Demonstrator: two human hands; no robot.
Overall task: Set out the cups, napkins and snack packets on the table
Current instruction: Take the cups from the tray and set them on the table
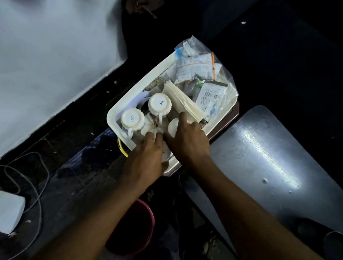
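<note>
A cream tray holds white cups turned upside down, among them one in the middle and one nearer the left rim. A folded stack of cream napkins lies beside them. A clear bag of snack packets fills the tray's far end. My left hand reaches in at the near rim, fingers on a white cup beneath it. My right hand lies over another white cup, fingers spread toward the napkins. Whether either hand grips its cup is hidden.
A dark grey table shines to the right of the tray, with a dark round cup near its close edge. Below the arms stands a pink bucket. A white box and cables lie on the dark floor at left, beside a white wall.
</note>
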